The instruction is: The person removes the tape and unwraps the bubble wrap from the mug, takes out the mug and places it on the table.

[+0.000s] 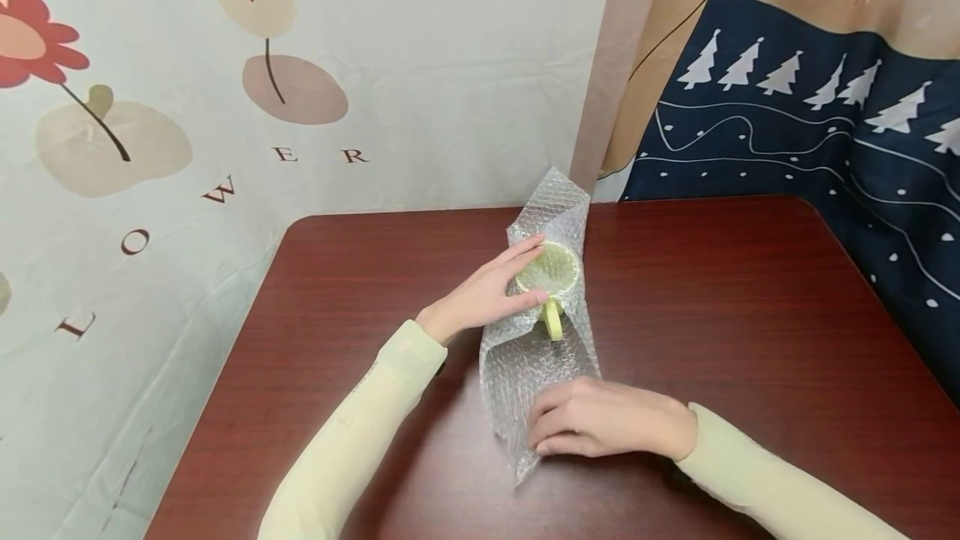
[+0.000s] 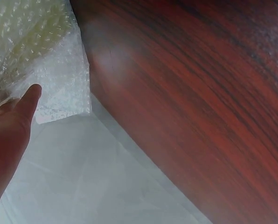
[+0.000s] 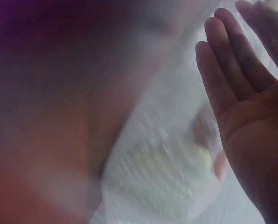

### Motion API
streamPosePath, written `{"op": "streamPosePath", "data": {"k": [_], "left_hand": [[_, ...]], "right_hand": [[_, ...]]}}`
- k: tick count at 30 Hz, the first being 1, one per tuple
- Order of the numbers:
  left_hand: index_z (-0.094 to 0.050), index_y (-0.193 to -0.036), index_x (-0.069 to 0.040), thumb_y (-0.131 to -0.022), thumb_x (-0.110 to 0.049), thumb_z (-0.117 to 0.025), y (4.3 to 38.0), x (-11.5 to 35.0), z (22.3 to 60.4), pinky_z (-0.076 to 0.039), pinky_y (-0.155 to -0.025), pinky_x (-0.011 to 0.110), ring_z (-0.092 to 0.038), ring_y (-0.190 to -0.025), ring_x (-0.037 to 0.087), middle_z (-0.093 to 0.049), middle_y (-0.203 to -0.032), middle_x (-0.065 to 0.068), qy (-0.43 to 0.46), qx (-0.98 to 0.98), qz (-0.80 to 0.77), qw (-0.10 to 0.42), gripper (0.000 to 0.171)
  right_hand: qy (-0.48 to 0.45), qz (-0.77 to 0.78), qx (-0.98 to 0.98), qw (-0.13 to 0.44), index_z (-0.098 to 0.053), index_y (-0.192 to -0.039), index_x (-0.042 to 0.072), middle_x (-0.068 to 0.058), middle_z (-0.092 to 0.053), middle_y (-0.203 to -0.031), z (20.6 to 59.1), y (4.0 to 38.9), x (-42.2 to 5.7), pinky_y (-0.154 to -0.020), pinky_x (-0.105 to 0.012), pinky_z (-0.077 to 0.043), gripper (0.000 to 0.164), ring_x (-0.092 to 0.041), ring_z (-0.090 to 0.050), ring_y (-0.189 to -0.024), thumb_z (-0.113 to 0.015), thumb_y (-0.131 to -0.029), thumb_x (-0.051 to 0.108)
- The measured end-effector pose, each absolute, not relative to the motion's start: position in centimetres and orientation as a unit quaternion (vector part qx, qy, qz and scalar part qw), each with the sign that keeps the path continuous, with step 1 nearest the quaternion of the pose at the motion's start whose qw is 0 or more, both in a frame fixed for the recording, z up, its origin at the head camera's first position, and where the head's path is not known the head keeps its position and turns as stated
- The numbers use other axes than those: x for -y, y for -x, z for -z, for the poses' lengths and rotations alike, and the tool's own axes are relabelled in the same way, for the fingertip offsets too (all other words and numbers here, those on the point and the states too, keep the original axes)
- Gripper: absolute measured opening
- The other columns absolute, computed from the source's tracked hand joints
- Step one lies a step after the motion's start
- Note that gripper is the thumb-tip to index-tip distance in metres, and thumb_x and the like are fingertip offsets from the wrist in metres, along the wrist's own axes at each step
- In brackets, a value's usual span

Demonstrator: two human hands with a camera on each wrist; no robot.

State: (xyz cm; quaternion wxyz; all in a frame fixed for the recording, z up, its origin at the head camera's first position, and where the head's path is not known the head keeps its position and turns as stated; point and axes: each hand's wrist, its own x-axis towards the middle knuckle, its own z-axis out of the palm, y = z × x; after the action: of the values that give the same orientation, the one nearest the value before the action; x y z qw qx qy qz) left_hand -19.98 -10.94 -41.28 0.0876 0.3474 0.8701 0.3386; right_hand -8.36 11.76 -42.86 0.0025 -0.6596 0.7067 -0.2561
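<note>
A light green-yellow mug (image 1: 553,317) stands at the middle of the table with bubble wrap (image 1: 543,361) around and over it. Its handle points toward me, out of the wrap. My left hand (image 1: 491,290) rests on the mug's left side through the wrap, fingers fairly straight and the thumb by the handle. Over the near end of the wrap lies my right hand (image 1: 592,417), its fingers touching the sheet. In the right wrist view its fingers (image 3: 232,60) look mostly straight, and the thumb is out of sight.
The dark red wooden table (image 1: 712,298) has rounded far corners. Behind it hangs a pale cloth (image 1: 450,132) with flowers and letters. A navy cloth with white trees (image 1: 750,132) hangs at the right. The wrap's far end reaches past the table's back edge.
</note>
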Motion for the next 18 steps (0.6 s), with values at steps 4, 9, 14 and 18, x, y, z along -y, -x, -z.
{"op": "streamPosePath", "data": {"k": [4,9,14,18], "left_hand": [[-0.031,-0.163,-0.009,-0.102,-0.051,-0.061,20.0,10.9,41.2,-0.025,-0.124,0.039,-0.017,-0.155,0.008,-0.013,-0.171,-0.015,-0.350,-0.871,-0.335,0.085,0.080],[-0.031,-0.163,-0.007,-0.101,-0.050,-0.062,20.0,10.8,41.2,-0.024,-0.124,0.039,-0.017,-0.156,0.011,-0.015,-0.173,-0.008,-0.353,-0.871,-0.332,0.079,0.081],[-0.031,-0.163,-0.008,-0.101,-0.051,-0.062,19.9,10.7,41.3,-0.024,-0.124,0.039,-0.018,-0.156,0.010,-0.015,-0.172,-0.010,-0.350,-0.872,-0.335,0.079,0.081],[-0.031,-0.163,-0.008,-0.101,-0.052,-0.061,19.9,10.8,41.3,-0.025,-0.124,0.040,-0.018,-0.155,0.009,-0.014,-0.172,-0.013,-0.348,-0.872,-0.335,0.081,0.081]], "right_hand": [[0.593,0.336,-0.731,-0.026,-0.078,-0.112,0.017,0.009,-0.072,-0.112,41.0,9.9,-13.3,-0.095,-0.017,-0.050,0.017,-0.001,-0.065,-0.106,-0.063,-0.105,0.022],[0.424,0.403,-0.793,-0.170,-0.077,-0.115,0.006,-0.002,-0.073,-0.119,40.2,12.3,-14.7,-0.101,-0.024,-0.050,0.018,-0.018,-0.068,-0.112,-0.068,-0.100,0.011],[0.264,0.403,-0.862,-0.155,-0.058,-0.147,0.006,-0.009,-0.055,-0.151,40.7,14.3,-15.3,-0.114,-0.045,-0.042,0.045,-0.027,-0.053,-0.138,-0.063,-0.105,0.019],[0.223,0.412,-0.882,-0.045,-0.036,-0.161,0.008,-0.011,-0.033,-0.167,41.4,15.7,-15.4,-0.119,-0.057,-0.032,0.061,-0.029,-0.033,-0.152,-0.055,-0.109,0.034]]}}
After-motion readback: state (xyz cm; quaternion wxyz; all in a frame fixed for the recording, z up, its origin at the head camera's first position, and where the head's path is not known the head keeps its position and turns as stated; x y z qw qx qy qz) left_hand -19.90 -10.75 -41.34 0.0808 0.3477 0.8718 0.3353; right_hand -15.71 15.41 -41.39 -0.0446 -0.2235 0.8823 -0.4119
